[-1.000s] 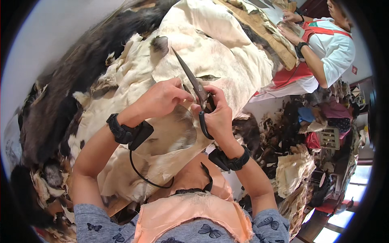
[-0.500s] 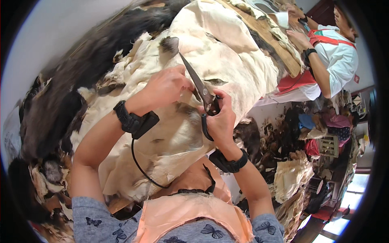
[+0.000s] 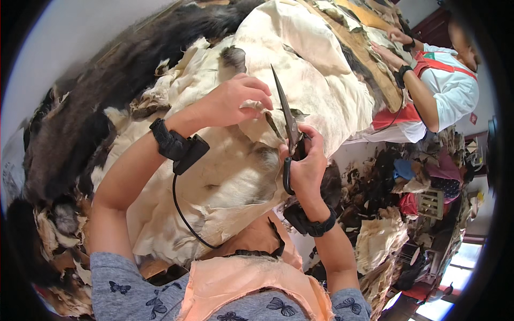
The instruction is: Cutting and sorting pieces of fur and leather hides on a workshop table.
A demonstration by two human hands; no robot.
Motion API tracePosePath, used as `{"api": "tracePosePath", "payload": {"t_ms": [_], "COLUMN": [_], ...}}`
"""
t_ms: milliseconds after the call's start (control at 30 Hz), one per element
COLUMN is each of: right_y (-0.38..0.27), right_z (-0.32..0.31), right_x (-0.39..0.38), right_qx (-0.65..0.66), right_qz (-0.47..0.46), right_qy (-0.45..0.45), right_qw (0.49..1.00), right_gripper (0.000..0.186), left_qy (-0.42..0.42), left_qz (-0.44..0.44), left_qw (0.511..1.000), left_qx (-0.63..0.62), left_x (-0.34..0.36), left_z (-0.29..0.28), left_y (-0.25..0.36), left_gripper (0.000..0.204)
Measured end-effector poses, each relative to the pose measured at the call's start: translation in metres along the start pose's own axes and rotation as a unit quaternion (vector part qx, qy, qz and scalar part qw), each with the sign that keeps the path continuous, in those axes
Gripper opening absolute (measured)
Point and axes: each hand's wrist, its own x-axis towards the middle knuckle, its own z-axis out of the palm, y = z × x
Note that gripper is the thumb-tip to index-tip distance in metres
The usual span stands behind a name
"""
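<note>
A large cream-coloured animal hide (image 3: 225,176) with furry patches lies skin side up over my lap and the pile ahead. My left hand (image 3: 235,100) pinches a raised fold of that hide near its middle. My right hand (image 3: 306,163) grips the dark handles of long black scissors (image 3: 286,115), whose blades point up and away, next to the fold that the left hand holds. Both wrists carry black bands, and a black cable runs down from the left one.
Dark fur pelts (image 3: 91,117) are heaped at the left. Another person (image 3: 444,88) in white with a red apron handles hides on a board (image 3: 375,69) at the upper right. Scraps and piles of hide (image 3: 385,235) cover the floor at the right.
My left hand moved up along the hide and took a new fold. The scissors swung from a leftward slant to nearly upright, and my right hand shifted right.
</note>
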Motion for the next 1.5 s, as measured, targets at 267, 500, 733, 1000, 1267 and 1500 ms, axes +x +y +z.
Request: {"api": "tracePosePath", "payload": {"t_ms": [267,500,733,1000,1267,1500], "right_y": [-0.009,-0.009,-0.007,-0.001,-0.009,-0.007], "right_z": [-0.001,-0.003,0.0,0.0,-0.048,-0.068], "right_x": [-0.001,-0.001,-0.001,-0.001,-0.016,-0.032], "right_qx": [-0.034,-0.037,-0.053,-0.079,-0.277,-0.408], "right_qz": [0.002,0.0,-0.008,0.014,-0.117,-0.164], "right_qy": [-0.014,-0.016,-0.026,-0.02,-0.1,-0.153], "right_qw": [0.999,0.999,0.998,0.997,0.948,0.885], "right_gripper": [0.049,0.05,0.053,0.055,0.042,0.06], "left_qy": [-0.017,-0.009,-0.054,0.013,0.027,0.038], "left_qz": [0.071,0.017,-0.032,0.0,0.01,0.026], "left_qw": [0.997,0.996,0.998,0.995,0.996,0.996], "left_qx": [0.037,0.086,-0.012,0.103,0.086,0.08], "left_x": [-0.002,-0.001,-0.003,-0.004,-0.007,-0.006], "left_z": [0.008,0.019,0.021,0.026,0.018,0.02], "left_y": [-0.02,-0.031,-0.042,-0.039,-0.039,-0.043], "left_gripper": [0.029,0.029,0.023,0.012,0.014,0.014]}}
